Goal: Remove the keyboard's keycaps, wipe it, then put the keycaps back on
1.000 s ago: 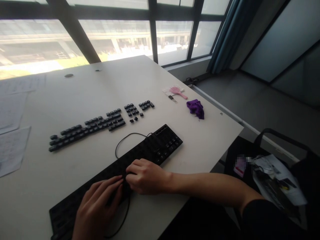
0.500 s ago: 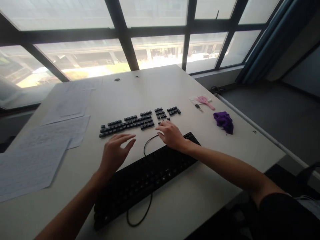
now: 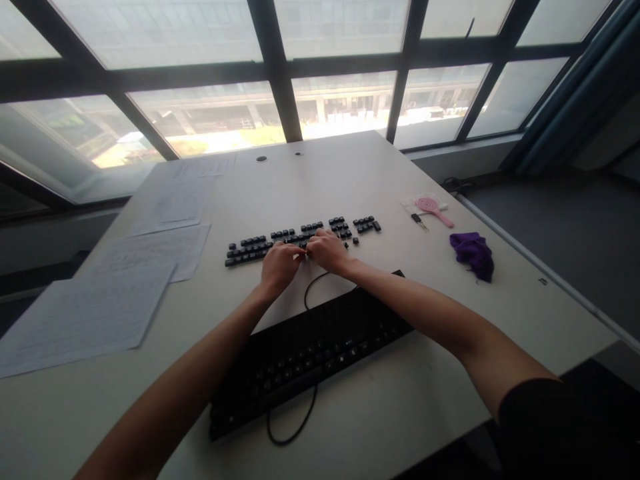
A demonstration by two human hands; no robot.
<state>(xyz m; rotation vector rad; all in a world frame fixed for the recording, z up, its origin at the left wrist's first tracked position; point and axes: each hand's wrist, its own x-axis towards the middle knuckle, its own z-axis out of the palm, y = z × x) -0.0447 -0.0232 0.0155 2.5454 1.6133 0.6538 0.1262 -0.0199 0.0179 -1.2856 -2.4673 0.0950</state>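
Rows of loose black keycaps [image 3: 249, 251] lie on the white desk, beyond the black keyboard [image 3: 320, 327]. My left hand [image 3: 281, 265] is closed at the near keycap row, thumb and fingers pinched together. Right beside it, my right hand [image 3: 327, 252] is closed too, its fingertips almost meeting those of the left. Small dark keycap edges show between the fingertips; the hands hide most of what they grip. The keyboard lies at a slant under my forearms, its far part without most caps and several caps along its near side.
Written paper sheets [image 3: 110, 313] lie on the left. On the right are a pink hairbrush [image 3: 429, 205], a small black-ended tool [image 3: 418, 220] and a crumpled purple cloth [image 3: 473, 255]. A black cable [image 3: 295, 437] loops out from the keyboard. Windows stand behind the desk.
Both hands have moved forward and together to the near keycap row, and their fingers have closed. The view has shifted left, so the desk's things appear further right.
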